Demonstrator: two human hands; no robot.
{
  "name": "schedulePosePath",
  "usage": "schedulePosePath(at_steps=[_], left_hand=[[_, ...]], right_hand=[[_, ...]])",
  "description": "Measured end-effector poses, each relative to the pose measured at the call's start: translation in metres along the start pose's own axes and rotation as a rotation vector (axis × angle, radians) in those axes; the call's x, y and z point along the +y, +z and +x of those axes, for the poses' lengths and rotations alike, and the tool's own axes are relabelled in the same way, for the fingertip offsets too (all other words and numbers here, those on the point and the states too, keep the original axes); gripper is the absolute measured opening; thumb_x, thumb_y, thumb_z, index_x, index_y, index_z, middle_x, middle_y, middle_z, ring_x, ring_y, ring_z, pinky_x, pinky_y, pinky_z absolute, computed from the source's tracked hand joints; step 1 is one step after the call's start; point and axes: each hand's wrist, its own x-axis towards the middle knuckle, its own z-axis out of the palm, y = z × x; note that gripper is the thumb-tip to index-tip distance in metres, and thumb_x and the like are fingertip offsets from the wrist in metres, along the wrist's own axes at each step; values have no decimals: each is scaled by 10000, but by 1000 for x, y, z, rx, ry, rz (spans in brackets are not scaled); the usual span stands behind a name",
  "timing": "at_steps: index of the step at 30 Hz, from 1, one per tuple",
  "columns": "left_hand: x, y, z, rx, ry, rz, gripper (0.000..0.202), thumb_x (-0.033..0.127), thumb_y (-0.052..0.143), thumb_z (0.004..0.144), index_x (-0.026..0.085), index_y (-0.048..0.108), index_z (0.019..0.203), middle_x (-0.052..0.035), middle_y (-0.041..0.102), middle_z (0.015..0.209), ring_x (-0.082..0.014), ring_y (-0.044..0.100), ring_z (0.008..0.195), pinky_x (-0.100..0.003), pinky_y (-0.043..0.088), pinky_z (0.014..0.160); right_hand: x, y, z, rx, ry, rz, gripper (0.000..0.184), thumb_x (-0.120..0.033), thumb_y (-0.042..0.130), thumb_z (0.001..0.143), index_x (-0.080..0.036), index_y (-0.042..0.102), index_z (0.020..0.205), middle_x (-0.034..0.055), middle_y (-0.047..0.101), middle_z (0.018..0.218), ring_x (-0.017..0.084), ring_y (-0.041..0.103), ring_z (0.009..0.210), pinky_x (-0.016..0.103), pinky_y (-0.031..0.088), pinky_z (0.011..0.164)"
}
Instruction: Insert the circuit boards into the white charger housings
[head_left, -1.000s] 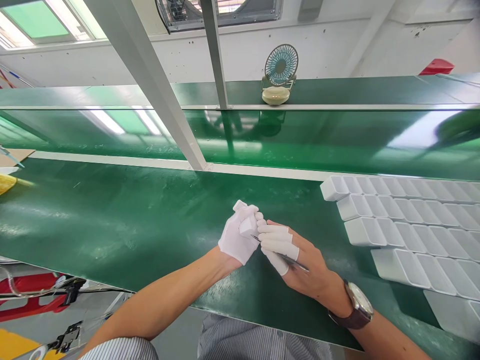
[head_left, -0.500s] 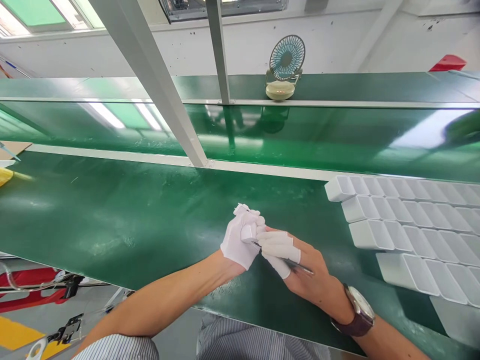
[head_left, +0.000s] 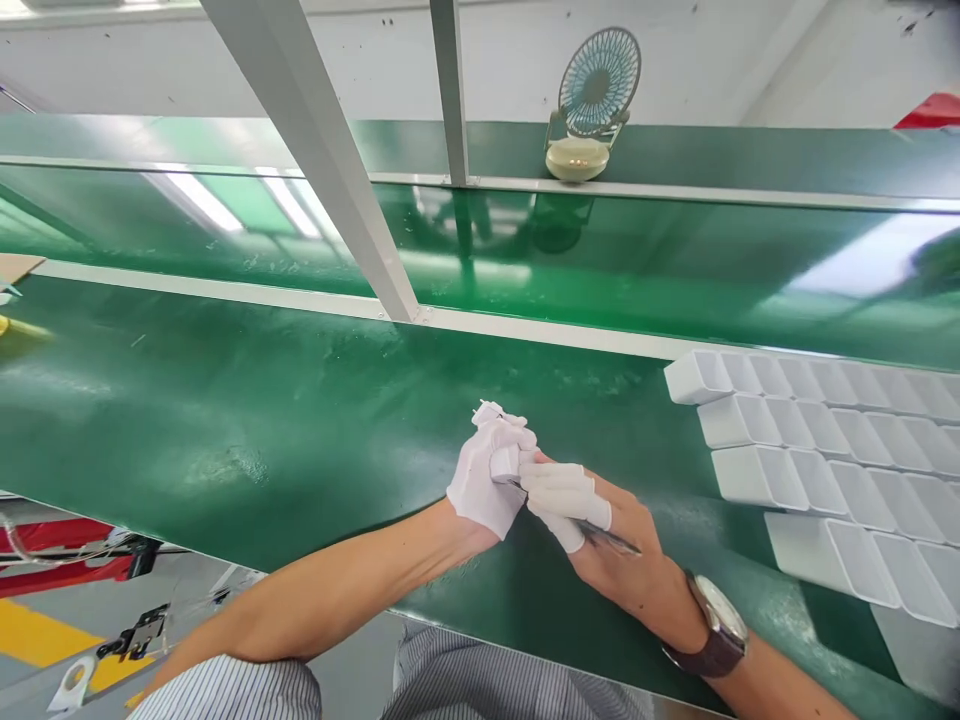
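Observation:
My left hand [head_left: 484, 470], in a white glove, is closed round a small white plastic part [head_left: 504, 462] held just above the green bench. My right hand [head_left: 592, 525] wears white finger cots and a wristwatch. It pinches thin metal tweezers [head_left: 604, 535], and their tip reaches the white part in my left hand. The two hands touch at the fingers.
Rows of white open plastic cases [head_left: 817, 440] lie on the green bench [head_left: 262, 420] at the right. A slanted white post [head_left: 330, 170] rises from the bench's far edge. A small desk fan [head_left: 589, 105] stands on the back shelf. Beyond runs a glossy green conveyor belt [head_left: 675, 270].
The view has tilted down and shifted a little. My hands stay together on the white part with the tweezers, with only slight finger movement.

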Motion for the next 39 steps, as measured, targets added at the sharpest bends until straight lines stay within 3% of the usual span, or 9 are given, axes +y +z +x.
schedulePosePath(at_steps=[5,10,15,39], left_hand=[[9,5,-1,-58,-69,19,212,293,751,742,151,615,821,-50,602,730,-150,554,605,-261,463,597],[24,7,0,-161,-118,-103,341,474,651,845,137,630,895,-88,603,792,-203,591,698,-302,478,619],[31,3,3,-270,-176,-87,333,450,597,853,121,626,896,-70,577,805,-175,514,641,-301,405,557],[22,-1,5,-215,-154,-26,463,564,586,863,107,653,892,-66,561,741,-164,485,593,-290,378,544]], right_hand=[[-2,-4,5,31,-109,6,513,69,655,843,-225,676,1263,87,742,1216,268,692,1194,483,590,1070],[-11,-12,9,177,-157,34,525,94,693,786,-189,690,1228,105,746,1192,289,699,1177,487,619,1032],[-8,-15,5,230,-164,19,528,98,691,782,-191,687,1224,90,755,1126,270,718,1127,463,623,1020],[-8,-11,8,211,-235,-36,516,112,693,780,-151,667,1223,95,753,1067,233,714,1108,390,627,994]])
